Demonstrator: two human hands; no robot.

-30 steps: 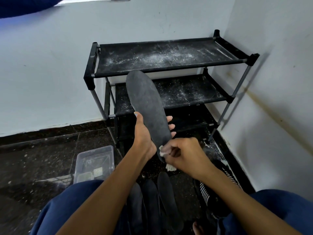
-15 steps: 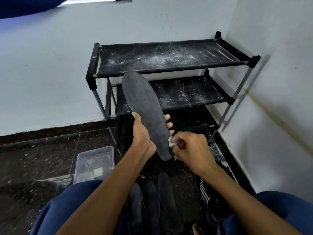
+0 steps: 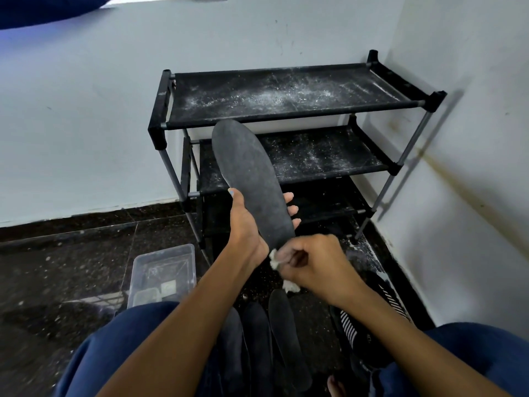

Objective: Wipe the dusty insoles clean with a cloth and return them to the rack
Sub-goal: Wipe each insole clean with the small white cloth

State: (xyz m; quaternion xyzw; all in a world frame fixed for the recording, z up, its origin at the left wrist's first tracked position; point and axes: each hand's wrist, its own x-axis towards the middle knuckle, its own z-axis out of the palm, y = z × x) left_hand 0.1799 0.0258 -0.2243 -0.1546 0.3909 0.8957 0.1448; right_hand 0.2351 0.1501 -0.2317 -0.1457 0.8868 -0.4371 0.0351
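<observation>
The left hand (image 3: 248,224) is wrapped round the lower part of a long dark grey felt-like insole (image 3: 252,181), thumb on the near face and fingertips (image 3: 291,209) showing past the far edge; the right hand (image 3: 313,263) is curled tight on a small white cloth (image 3: 275,257), pinched vs. the insole's heel end. Compared w/ half a sec ago, the cloth is brought back down from the right edge of the insole to its very bottom tip, approx. where it was a sec ago, so a short back-and-forth rub at the heel is indicated. The insole itself is barely shifted btwn frames. Judged from this, wiping is mid-way on this piece: heel being worked, upper face looks fairly free of white dust, return to the rack not yet begun. The insole is held in the air in front of the black three-tier fabric-and-tube shoe rack (image 3: 286,96), well off the floor, its toe overlapping the top shelf's front rail in view. Its long axis is run near-upright, leaning slightly left: toe up and away, heel down toward the person. More dark insoles (image 3: 286,339) are laid on the dark speckled stone floor (image 3: 71,267) btwn the knees, prob. awaiting wipe or return; which, cannot be told. Rack shelves are heavily dusted white.
</observation>
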